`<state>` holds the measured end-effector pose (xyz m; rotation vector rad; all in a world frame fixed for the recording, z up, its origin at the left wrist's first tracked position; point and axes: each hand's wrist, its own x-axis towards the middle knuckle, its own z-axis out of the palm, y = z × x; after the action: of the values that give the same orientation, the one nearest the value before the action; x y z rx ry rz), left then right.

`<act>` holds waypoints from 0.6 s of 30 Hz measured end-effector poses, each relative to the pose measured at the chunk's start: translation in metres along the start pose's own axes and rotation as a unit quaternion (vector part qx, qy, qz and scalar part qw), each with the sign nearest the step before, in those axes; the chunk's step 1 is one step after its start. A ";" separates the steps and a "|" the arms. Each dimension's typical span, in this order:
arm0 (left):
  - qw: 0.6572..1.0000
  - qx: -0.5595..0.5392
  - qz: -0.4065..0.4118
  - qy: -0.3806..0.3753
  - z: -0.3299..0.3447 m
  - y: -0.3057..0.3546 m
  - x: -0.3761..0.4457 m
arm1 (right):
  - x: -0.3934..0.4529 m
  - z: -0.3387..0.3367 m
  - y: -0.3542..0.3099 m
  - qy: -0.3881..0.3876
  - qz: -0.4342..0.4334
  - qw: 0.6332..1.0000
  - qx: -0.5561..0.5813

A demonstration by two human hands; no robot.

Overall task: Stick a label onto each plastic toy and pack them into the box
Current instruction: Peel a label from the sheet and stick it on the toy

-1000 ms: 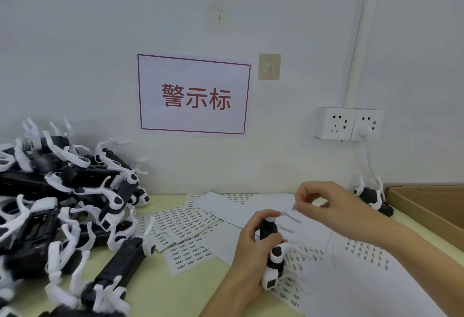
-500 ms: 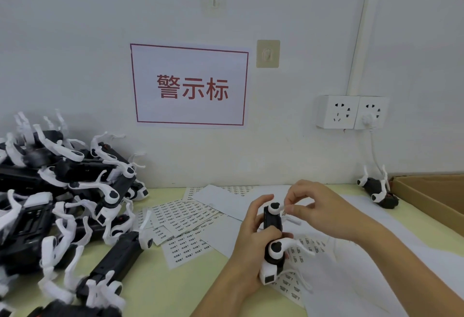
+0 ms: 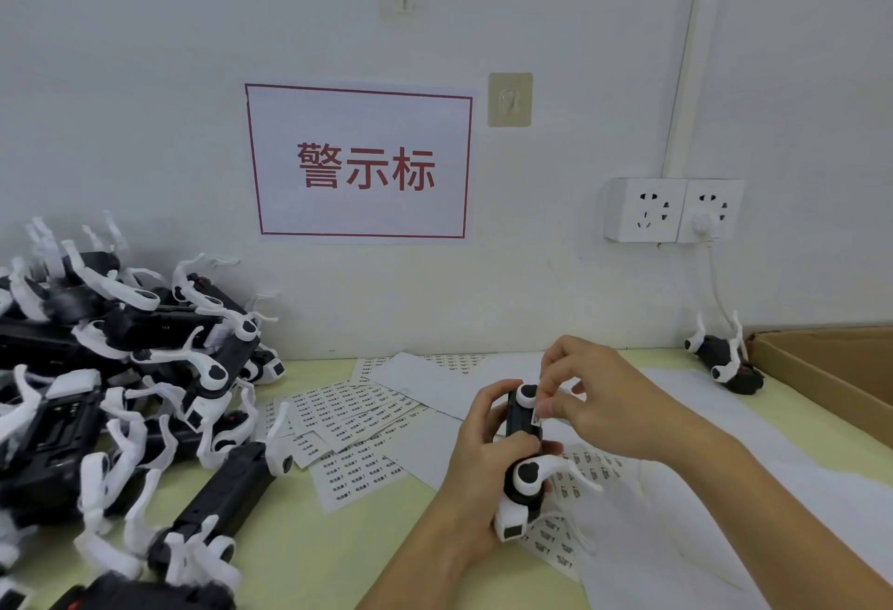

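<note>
**Label going onto held toy**

Pale yellow-green table (image 3: 338,556), matte. Left hand (image 3: 476,469) grips a black-and-white plastic toy (image 3: 524,455) upright above white label sheets (image 3: 352,421). Right hand (image 3: 597,404) pinches a small label (image 3: 536,416) against the toy's side. Glossy toy pile (image 3: 121,396) crowds the left edge. One toy (image 3: 725,358) lies beside the cardboard box (image 3: 831,367) far right. White wall, red-framed sign (image 3: 360,164), sockets (image 3: 674,210).
</note>
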<state>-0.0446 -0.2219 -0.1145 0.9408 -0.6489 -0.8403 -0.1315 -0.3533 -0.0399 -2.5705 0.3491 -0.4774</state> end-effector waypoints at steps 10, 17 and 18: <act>1.000 -0.005 0.000 0.004 -0.001 0.000 0.001 | 0.000 0.001 0.000 0.005 -0.002 1.000 -0.011; 1.000 -0.002 -0.001 0.009 -0.002 0.000 0.002 | 0.000 0.002 0.001 0.008 0.000 1.000 -0.015; 1.000 -0.001 -0.001 0.009 -0.002 0.000 0.002 | 0.001 0.002 0.001 0.009 0.001 1.000 -0.013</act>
<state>-0.0418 -0.2226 -0.1151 0.9461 -0.6302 -0.8338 -0.1303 -0.3533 -0.0414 -2.5918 0.3678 -0.4991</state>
